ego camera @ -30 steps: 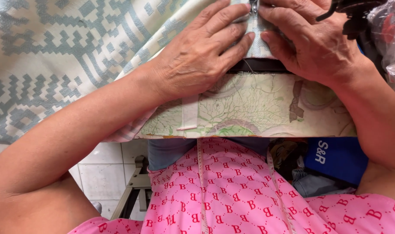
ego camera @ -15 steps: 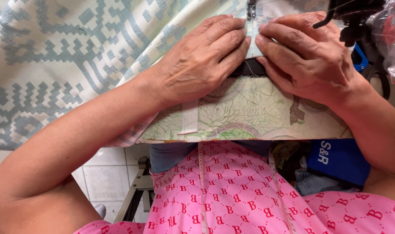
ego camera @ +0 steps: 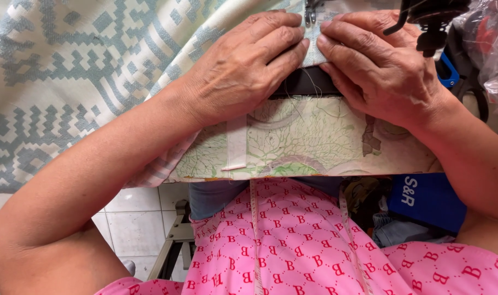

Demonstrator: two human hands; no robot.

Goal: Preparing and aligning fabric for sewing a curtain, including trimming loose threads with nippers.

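Observation:
A cream fabric with a grey-blue woven pattern [ego camera: 69, 71] lies over the sewing table. My left hand [ego camera: 243, 68] presses flat on its edge, fingers together and pointing right. My right hand [ego camera: 383, 65] presses flat opposite, fingers pointing left. A narrow strip of the fabric [ego camera: 313, 49] runs between the fingertips toward the sewing machine's presser foot [ego camera: 310, 12] at the top edge. Neither hand grips anything; both lie pressed on the cloth.
The table front [ego camera: 309, 142] is covered in a green leaf-patterned sheet. Black machine parts [ego camera: 432, 22] and a plastic bag [ego camera: 486, 49] sit at the top right. A tape measure [ego camera: 254, 229] hangs over my pink garment. A blue bag [ego camera: 424, 199] and tiled floor [ego camera: 131, 218] lie below.
Both hands have shifted down the picture with the fabric; the fingertips stay facing each other on the cloth.

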